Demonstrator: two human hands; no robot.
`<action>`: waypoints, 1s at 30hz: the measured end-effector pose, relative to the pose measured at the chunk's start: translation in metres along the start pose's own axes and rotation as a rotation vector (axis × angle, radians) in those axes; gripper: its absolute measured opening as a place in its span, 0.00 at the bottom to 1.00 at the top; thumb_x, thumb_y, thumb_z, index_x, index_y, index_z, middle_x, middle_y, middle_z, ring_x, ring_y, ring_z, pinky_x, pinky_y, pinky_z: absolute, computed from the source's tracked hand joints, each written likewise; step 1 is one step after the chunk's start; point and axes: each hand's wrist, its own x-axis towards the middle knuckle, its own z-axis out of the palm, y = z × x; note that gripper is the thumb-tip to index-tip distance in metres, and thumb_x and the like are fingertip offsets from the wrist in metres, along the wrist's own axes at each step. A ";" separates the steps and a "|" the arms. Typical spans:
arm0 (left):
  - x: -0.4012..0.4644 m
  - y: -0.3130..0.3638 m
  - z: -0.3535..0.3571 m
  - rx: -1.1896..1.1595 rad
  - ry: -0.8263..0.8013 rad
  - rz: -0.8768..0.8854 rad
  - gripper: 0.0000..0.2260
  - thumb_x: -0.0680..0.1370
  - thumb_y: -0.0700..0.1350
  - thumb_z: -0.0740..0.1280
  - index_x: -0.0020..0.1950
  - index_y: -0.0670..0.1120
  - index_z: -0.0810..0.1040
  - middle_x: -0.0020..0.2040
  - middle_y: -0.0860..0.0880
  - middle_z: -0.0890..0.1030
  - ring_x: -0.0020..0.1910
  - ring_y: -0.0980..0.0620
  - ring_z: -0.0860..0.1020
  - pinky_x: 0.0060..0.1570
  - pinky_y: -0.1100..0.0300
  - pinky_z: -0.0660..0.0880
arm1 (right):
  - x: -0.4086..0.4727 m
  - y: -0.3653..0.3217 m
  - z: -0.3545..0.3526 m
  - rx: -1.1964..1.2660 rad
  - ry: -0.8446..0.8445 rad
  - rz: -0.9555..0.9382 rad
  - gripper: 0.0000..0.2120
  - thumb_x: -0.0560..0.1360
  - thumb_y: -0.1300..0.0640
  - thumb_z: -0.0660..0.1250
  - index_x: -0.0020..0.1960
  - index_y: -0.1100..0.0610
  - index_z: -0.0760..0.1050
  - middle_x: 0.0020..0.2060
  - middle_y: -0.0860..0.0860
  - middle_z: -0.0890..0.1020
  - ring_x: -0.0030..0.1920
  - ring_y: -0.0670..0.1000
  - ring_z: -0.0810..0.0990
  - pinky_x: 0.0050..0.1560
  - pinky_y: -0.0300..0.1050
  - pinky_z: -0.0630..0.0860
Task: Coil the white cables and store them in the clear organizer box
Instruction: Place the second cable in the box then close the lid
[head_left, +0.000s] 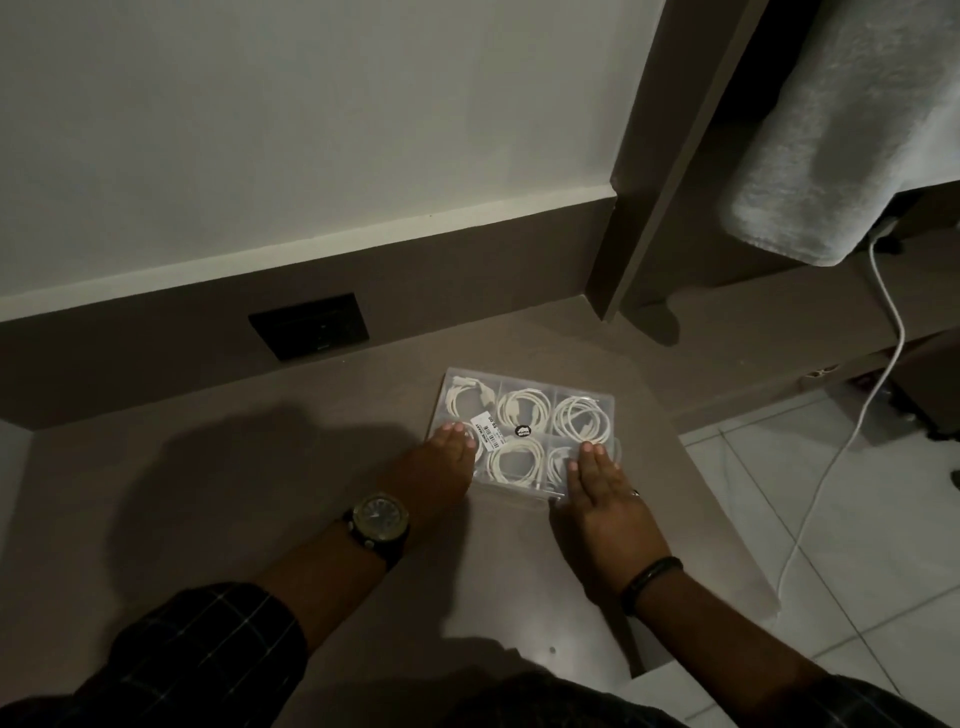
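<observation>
We found the box (522, 434) lying flat on the brown desk (260, 493), near its right edge and a little out from the wall, with its lid shut. Coiled white cables (522, 408) filled its compartments, one coil to each that we could see, and a price label (490, 428) and a small black sticker (522, 430) sat on the lid.

Our left hand (441, 467) lay open and flat, fingers together, its fingertips resting on the box's near left corner over that compartment. Our right hand (602, 493) was likewise open and flat, palm down, its fingertips on the near right corner of the lid and its palm on the desk just in front of the box. Neither hand gripped anything. The box sat between and just beyond the two hands.

A watch (378, 517) was on the left wrist and a dark band (649, 577) on the right.
</observation>
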 end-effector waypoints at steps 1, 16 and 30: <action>-0.003 0.003 0.001 0.020 0.042 0.017 0.13 0.69 0.43 0.69 0.51 0.41 0.85 0.50 0.43 0.86 0.51 0.47 0.84 0.48 0.59 0.80 | 0.000 0.000 0.001 -0.018 -0.002 -0.009 0.30 0.65 0.55 0.75 0.62 0.69 0.73 0.61 0.69 0.76 0.62 0.67 0.76 0.60 0.61 0.74; 0.021 0.017 0.004 -0.118 0.047 -0.291 0.16 0.69 0.35 0.72 0.54 0.31 0.80 0.51 0.32 0.83 0.49 0.35 0.82 0.46 0.47 0.81 | 0.080 0.032 -0.001 -0.031 -0.144 -0.065 0.31 0.79 0.56 0.56 0.75 0.65 0.46 0.76 0.64 0.48 0.76 0.63 0.47 0.76 0.54 0.47; 0.075 -0.008 0.001 -0.234 0.004 -0.436 0.20 0.68 0.38 0.54 0.46 0.34 0.84 0.46 0.36 0.85 0.47 0.42 0.84 0.47 0.55 0.80 | 0.153 0.055 -0.017 0.079 -0.141 -0.109 0.39 0.74 0.56 0.65 0.75 0.62 0.44 0.77 0.61 0.46 0.77 0.59 0.46 0.77 0.50 0.46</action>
